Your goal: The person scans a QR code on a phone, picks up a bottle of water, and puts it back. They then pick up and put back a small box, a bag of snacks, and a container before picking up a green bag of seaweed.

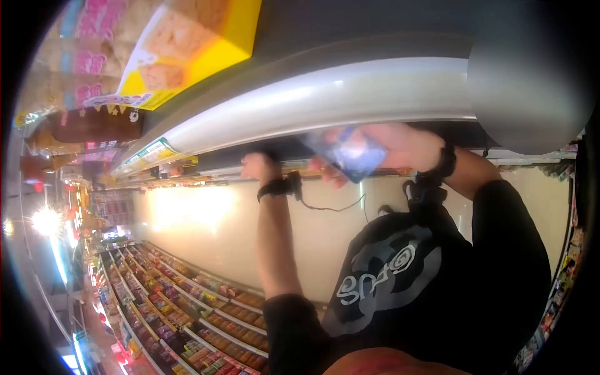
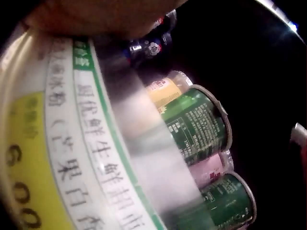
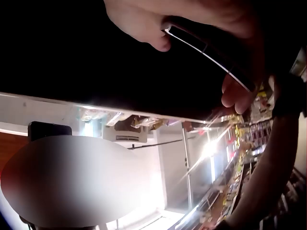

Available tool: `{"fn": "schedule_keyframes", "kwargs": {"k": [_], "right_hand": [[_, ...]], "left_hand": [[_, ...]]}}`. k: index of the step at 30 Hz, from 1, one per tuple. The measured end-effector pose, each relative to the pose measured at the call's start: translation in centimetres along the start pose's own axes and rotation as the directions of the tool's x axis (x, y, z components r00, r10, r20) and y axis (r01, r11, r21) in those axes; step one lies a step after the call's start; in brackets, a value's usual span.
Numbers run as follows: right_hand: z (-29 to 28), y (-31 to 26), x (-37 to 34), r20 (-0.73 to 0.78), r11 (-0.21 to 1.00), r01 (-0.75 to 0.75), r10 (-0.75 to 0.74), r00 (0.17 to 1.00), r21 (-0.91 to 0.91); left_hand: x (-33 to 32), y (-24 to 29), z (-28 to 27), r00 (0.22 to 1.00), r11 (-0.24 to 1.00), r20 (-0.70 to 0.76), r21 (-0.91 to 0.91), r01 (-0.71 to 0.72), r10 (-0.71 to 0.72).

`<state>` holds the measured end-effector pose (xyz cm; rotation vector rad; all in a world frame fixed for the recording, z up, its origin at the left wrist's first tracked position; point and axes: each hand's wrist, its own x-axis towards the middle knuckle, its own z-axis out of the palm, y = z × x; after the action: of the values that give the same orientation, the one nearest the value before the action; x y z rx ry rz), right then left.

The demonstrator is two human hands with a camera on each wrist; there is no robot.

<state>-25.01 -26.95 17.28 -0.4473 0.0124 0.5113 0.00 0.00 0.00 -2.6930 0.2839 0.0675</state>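
Plainly, the shelf (image 1: 350,87) runs out of frame, the left hand (image 1: 261,166) near its edge shows too little to tell how open its grip is, the right hand (image 1: 401,145) has its grip closed round a blurred slab (image 1: 359,156) beside the shelf, and a price label (image 2: 91,139) is cut off.

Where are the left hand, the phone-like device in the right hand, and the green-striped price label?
Left hand (image 1: 261,167): head view, on the middle of the hand.
Phone-like device (image 1: 360,156): head view, on its bright, blurred face.
Price label (image 2: 74,148): left wrist view, on its white printed part.
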Motion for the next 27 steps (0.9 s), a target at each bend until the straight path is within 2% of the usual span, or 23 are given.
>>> {"fn": "schedule_keyframes", "kwargs": {"k": [2,4,6,7,8,10,11,12,14,15,16,17,19,20,21,22,23,24,25,26,27], "right_hand": [[0.8,-0.5,-3.3,-0.254,0.987,-0.020,-0.022,0.967,-0.158],[-1.8,1.0,-5.1,-0.278,0.980,0.008,-0.063,0.959,-0.197],[0.4,1.4,-8.0,-0.419,0.960,0.023,-0.144,0.896,-0.280],[-0.6,2.1,-8.9,-0.411,0.945,0.001,-0.143,0.900,-0.326],[-1.8,2.9,-9.8,-0.404,0.929,-0.016,-0.145,0.903,-0.369],[-2.1,4.2,-11.3,-0.396,0.951,0.040,-0.165,0.903,-0.306],[-1.7,5.0,-11.4,-0.466,0.939,0.025,-0.193,0.864,-0.343],[-1.7,5.6,-11.3,-0.447,0.929,0.044,-0.218,0.868,-0.367],[-1.9,6.7,-11.3,-0.423,0.913,0.089,-0.268,0.865,-0.398],[-1.8,6.5,-11.8,-0.429,0.914,0.032,-0.221,0.876,-0.405],[-3.6,7.2,-11.9,-0.331,0.891,0.080,-0.248,0.911,-0.446],[-3.3,7.0,-12.4,-0.302,0.818,0.111,-0.330,0.894,-0.564],[-2.9,6.5,-12.7,-0.253,0.737,0.095,-0.346,0.904,-0.669],[-3.3,5.5,-12.9,-0.250,0.744,0.053,-0.290,0.924,-0.666],[-3.1,5.0,-13.1,-0.182,0.797,0.048,-0.196,0.964,-0.602],[-2.8,4.8,-13.1,-0.107,0.842,0.011,-0.082,0.991,-0.540],[-3.0,5.2,-12.6,-0.081,0.835,0.010,-0.065,0.995,-0.551],[-3.3,5.9,-11.9,-0.055,0.833,0.000,-0.036,0.998,-0.553],[-3.4,6.4,-11.1,-0.084,0.863,-0.144,0.118,0.990,-0.484],[-4.5,8.1,-10.4,-0.108,0.774,-0.119,0.065,0.992,-0.622],[-5.0,9.3,-9.8,-0.120,0.759,-0.121,0.058,0.991,-0.640]], "left_hand": [[-0.2,0.2,0.3,0.995,0.995,-0.098,0.104,0.000,0.010],[-0.3,0.2,0.0,0.997,0.991,-0.072,0.131,0.010,-0.001],[-0.4,0.0,-0.3,1.000,0.989,-0.014,0.144,0.016,-0.014],[-0.3,-0.4,-1.6,0.997,1.000,0.075,0.029,0.005,-0.007],[-0.5,-0.6,-1.8,0.996,0.998,0.081,0.044,0.037,-0.040],[-0.4,0.0,-1.6,0.993,0.995,0.087,0.074,0.071,-0.077],[-0.6,-0.2,-1.0,0.994,0.992,-0.053,0.073,0.099,-0.096],[-0.8,-0.9,-0.1,0.977,0.992,-0.191,0.062,0.112,-0.098],[3.2,-4.1,5.4,0.937,0.996,-0.346,-0.079,0.028,-0.054],[5.1,-5.6,7.9,0.907,0.990,-0.420,-0.138,-0.029,-0.032],[2.6,-5.0,3.9,0.945,0.991,-0.327,-0.120,-0.059,0.017],[2.2,-5.2,2.8,0.977,0.968,-0.215,-0.244,-0.053,-0.001],[1.4,-6.1,0.9,0.998,0.879,-0.014,-0.474,0.040,-0.053],[1.2,-5.8,0.4,0.995,0.805,0.053,-0.584,0.102,-0.087],[1.1,-5.4,0.2,0.986,0.666,0.112,-0.727,0.166,-0.124],[1.0,-4.6,-0.1,0.968,0.367,0.213,-0.897,0.247,-0.132],[0.5,-4.1,-0.5,0.941,-0.023,0.317,-0.948,0.316,-0.122],[-0.2,-3.8,-1.2,0.905,-0.409,0.417,-0.842,0.352,-0.078],[-1.6,-3.9,-1.5,0.872,-0.660,0.490,-0.659,0.361,-0.012],[-3.0,-4.2,-1.7,0.848,-0.821,0.528,-0.461,0.337,0.051],[-4.5,-4.9,-1.2,0.839,-0.906,0.535,-0.299,0.298,0.100]]}}
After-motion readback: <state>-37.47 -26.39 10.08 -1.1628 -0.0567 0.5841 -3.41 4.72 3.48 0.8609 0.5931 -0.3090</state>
